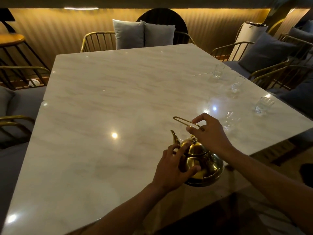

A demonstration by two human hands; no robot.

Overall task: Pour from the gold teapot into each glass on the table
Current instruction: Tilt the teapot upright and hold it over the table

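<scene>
A gold teapot [204, 164] stands on the white marble table [108, 92] near its front right edge, spout pointing away to the left. My right hand [209, 135] pinches the thin wire handle raised above the lid. My left hand [172, 167] rests against the pot's left side, fingers spread over lid and belly, thumb on the body. Several small clear glasses stand along the right side of the table: one at the far end [218, 71], one [237, 84], one [262, 106], and the nearest one [229, 120] just behind my right hand.
Gold wire-frame chairs with grey cushions [144, 33] ring the table at the far end, left and right. A round wooden stool [11, 39] stands at the far left. The table's right edge runs close to the glasses.
</scene>
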